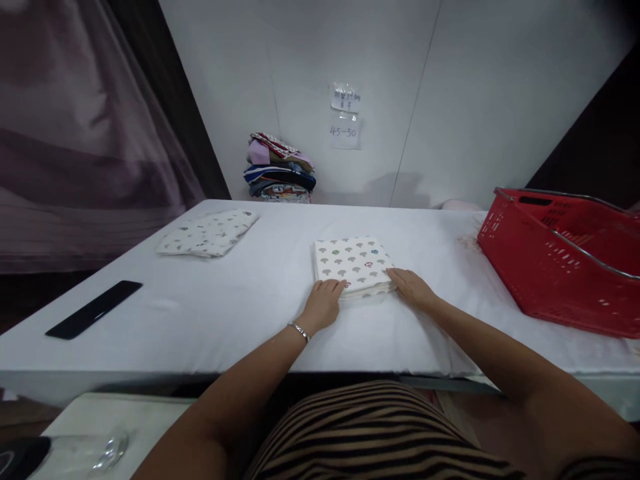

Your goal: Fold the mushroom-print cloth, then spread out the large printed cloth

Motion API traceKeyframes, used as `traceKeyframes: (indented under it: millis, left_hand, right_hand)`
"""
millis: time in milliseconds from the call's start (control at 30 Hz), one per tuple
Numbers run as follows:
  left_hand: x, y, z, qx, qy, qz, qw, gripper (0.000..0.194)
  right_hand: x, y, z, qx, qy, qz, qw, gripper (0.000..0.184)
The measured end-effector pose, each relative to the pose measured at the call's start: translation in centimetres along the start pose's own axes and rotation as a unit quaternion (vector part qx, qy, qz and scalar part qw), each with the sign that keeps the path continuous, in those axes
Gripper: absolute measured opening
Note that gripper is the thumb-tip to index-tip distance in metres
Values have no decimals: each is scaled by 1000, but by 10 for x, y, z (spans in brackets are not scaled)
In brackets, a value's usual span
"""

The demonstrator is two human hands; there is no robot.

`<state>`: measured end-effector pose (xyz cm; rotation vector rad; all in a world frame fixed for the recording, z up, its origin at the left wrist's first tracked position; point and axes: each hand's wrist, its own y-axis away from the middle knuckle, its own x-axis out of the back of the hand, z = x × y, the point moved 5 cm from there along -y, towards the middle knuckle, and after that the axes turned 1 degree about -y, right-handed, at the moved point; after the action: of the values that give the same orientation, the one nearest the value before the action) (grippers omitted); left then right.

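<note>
A folded white cloth with a mushroom print [353, 261] lies square on the white table [250, 287]. My left hand [324, 303] rests at its near left corner, fingers curled against the edge. A thin bracelet circles that wrist. My right hand [410, 287] lies at the near right corner, fingers stretched flat onto the cloth's edge. Both hands touch the cloth and lift nothing.
A second folded printed cloth [210, 232] lies at the far left. A flat black object [94, 309] sits near the left edge. A red basket [565, 257] stands on the right. A stack of folded clothes [279, 168] leans against the back wall under paper notes [345, 115].
</note>
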<state>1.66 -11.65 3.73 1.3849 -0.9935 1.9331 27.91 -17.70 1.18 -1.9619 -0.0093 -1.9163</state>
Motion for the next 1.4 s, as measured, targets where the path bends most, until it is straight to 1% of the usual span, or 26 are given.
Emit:
traceKeyframes:
  millis: [67,133,200,267,400,500,567,633,667,700,767,867,933,1000,1033,1067,1100,1133,1167,1200,1267,1333,1367,1400]
  left_hand:
    - [0,-1,3,29,-7,-5,1000,59]
    - [-1,-3,6,44,-17,-1,999,59]
    - [-1,-4,8,49,-25,7,998,62]
    - [-2,-4,9,56,-34,15,998,67]
    - [-5,-6,8,78,-54,38,995,70]
    - [-9,-9,8,84,-70,52,993,70]
    - [-10,-11,7,84,-85,48,992,69]
    - [-6,-12,5,84,-96,43,991,68]
    - [0,-13,3,84,-97,44,991,68]
    - [8,-13,1,83,-94,50,991,68]
    - [33,-14,-4,77,-75,74,991,68]
    - [86,-15,-10,55,-8,126,990,68]
    - [126,-14,-14,58,72,167,982,69]
    - [158,-13,-20,95,161,202,961,68]
    - [170,-13,-24,115,205,216,948,67]
    - [178,-14,-28,137,246,227,932,67]
    - [181,-15,-33,157,284,233,917,67]
    - [179,-18,-39,179,317,235,901,66]
    - [173,-22,-46,203,346,230,887,66]
    - [162,-26,-55,230,372,217,873,66]
    - [131,-36,-73,294,418,177,841,68]
    - [92,-44,-90,354,462,130,803,74]
    - [75,-47,-97,381,473,114,786,76]
    - [60,-49,-102,400,476,106,776,77]
  right_hand:
    - [1,0,2,-2,-5,8,1000,56]
    - [6,-4,7,-8,-10,15,1000,55]
    - [16,-12,12,-4,-19,24,1000,56]
    - [30,-21,13,13,-30,31,999,56]
    - [58,-37,9,40,-53,43,997,54]
    - [69,-45,6,35,-65,54,996,52]
    - [73,-49,5,30,-75,63,995,51]
    - [78,-52,5,29,-94,73,993,50]
    - [81,-53,4,25,-106,78,991,50]
    - [86,-54,5,18,-121,83,989,49]
    - [99,-55,6,-14,-162,94,982,49]
    - [126,-56,7,-77,-252,125,957,48]
    - [147,-56,3,-91,-322,164,928,46]
    - [167,-56,-2,-84,-400,206,889,48]
    - [174,-57,-4,-84,-438,219,868,50]
    - [177,-58,-5,-91,-472,227,847,53]
    - [177,-60,-4,-107,-501,227,828,56]
    - [173,-64,-2,-134,-523,223,812,58]
    - [165,-67,1,-167,-539,214,797,60]
    - [152,-72,6,-204,-553,201,782,61]
    - [117,-82,14,-291,-583,163,741,62]
    - [74,-89,19,-377,-608,119,688,61]
    - [53,-91,19,-413,-613,103,666,61]
    - [36,-92,18,-433,-613,89,655,61]
